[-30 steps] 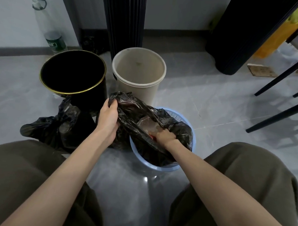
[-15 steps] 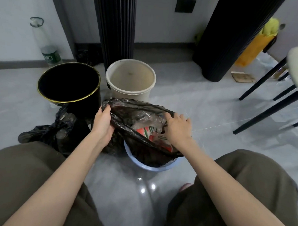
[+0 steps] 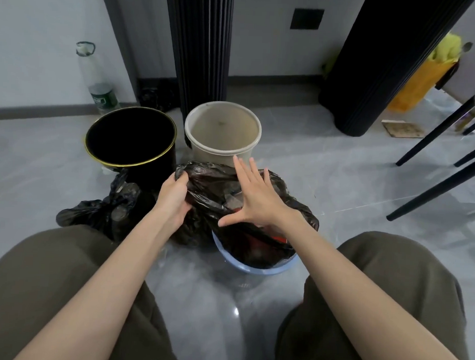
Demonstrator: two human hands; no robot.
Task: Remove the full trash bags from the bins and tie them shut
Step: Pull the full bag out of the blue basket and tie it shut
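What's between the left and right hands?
Only the bag: its bunched rim, held by the left hand, runs across toward the open right hand, over the blue bin. Seen in the head view.

no readable text, green label [image 3: 103,100] on plastic bottle [image 3: 92,72] too blurred, red packaging [image 3: 279,238] in trash bag [image 3: 292,206] illegible

Right behind the blue bin [image 3: 254,270] and its trash bag [image 3: 217,179] stand the black bin [image 3: 163,165] and the beige bin [image 3: 221,158], close together. A tied bag [image 3: 101,214] fills the near left. On the right, open floor [image 3: 353,185] reaches the chair legs [image 3: 437,189].
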